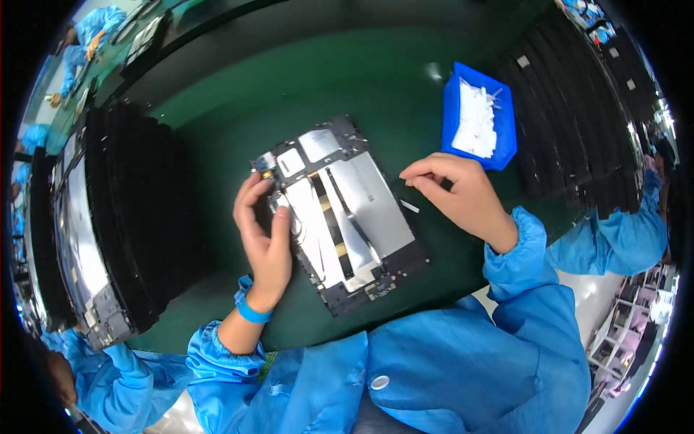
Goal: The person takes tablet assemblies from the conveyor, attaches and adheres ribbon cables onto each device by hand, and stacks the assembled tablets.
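Observation:
An opened tablet-like device [372, 199] lies tilted on the green work surface in front of me. Its inside faces up, with silver metal plates, black edges and a circuit board strip. My left hand [266, 239] grips its left edge, thumb on top and fingers along the side. Just off the right edge, my right hand [459, 192] hovers with thumb and forefinger pinched together; whatever may be between the tips is too small to make out. Beside the device, below those fingertips, lies a small white strip [410, 206].
A blue bin [509, 137] with a heap of white strips [475, 123] stands at the far right. Stacked black trays [571, 101] rise behind it. At the left stands another tall stack [155, 217] with a similar device on it. Co-workers in blue sit on both sides.

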Demonstrator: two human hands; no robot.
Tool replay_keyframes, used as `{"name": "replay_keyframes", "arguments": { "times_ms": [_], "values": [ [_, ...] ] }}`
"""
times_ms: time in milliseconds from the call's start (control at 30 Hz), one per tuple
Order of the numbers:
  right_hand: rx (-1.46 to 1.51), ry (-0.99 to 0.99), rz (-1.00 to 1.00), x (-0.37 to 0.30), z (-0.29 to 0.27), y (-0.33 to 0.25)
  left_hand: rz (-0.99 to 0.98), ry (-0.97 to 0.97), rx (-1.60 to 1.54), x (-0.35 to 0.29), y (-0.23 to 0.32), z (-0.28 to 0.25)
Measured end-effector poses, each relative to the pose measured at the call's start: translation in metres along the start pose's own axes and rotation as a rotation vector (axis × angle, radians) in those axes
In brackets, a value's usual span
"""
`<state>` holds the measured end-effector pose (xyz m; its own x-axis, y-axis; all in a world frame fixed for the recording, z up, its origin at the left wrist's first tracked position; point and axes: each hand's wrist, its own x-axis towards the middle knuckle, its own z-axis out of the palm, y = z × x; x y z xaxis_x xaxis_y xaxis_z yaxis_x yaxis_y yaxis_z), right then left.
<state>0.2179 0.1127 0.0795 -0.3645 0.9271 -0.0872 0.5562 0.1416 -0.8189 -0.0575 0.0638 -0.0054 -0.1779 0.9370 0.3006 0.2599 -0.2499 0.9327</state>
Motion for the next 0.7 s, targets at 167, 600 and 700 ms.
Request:
{"name": "replay_keyframes", "arguments": {
  "times_ms": [167, 600, 700],
  "values": [
    [-0.292, 0.064, -0.196, -0.011, 0.010, 0.034, -0.032, 0.001, -0.057, 0.001, 0.002, 0.003],
    [-0.358, -0.068, -0.409, -0.009, 0.005, 0.050, -0.144, 0.021, -0.050, 0.036, -0.008, -0.008],
    [-0.390, -0.061, -0.384, -0.015, 0.000, 0.053, -0.131, 0.015, -0.043, 0.036, -0.009, -0.008]
  ]
}}
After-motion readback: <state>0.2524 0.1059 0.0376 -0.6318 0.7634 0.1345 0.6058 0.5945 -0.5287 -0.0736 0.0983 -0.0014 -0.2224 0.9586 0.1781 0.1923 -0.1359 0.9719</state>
